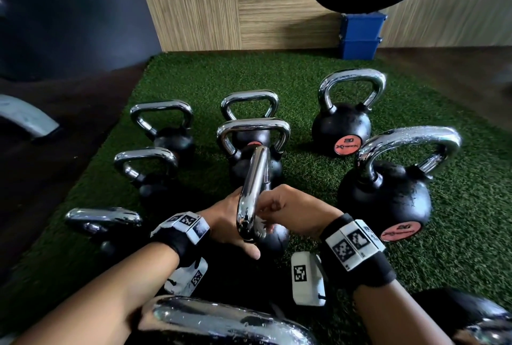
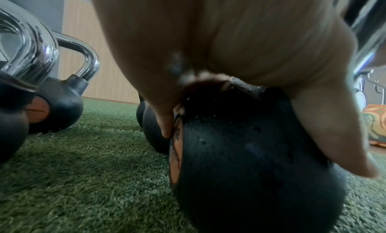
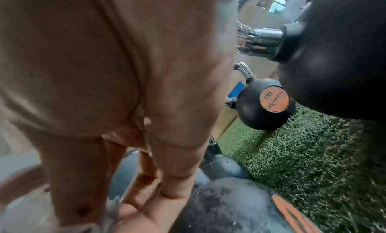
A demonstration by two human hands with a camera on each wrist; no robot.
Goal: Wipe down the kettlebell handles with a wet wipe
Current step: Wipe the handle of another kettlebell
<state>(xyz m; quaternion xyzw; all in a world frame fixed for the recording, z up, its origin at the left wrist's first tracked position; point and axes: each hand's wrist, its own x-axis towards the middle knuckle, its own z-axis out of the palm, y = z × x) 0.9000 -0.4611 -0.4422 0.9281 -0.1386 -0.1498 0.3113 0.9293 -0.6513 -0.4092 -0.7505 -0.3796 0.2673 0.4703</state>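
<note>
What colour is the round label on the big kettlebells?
Orange-red with dark print on the round label; clearest in the head view.

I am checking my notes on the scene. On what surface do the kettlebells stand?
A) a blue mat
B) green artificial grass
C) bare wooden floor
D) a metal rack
B: the kettlebells all rest on the green artificial grass, which also shows in both wrist views.

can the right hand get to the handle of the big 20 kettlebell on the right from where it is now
Probably yes. The right hand is busy at the handle of the small kettlebell in the middle, but the big kettlebell's handle stands upright just to its right, with only open turf between them.
</note>
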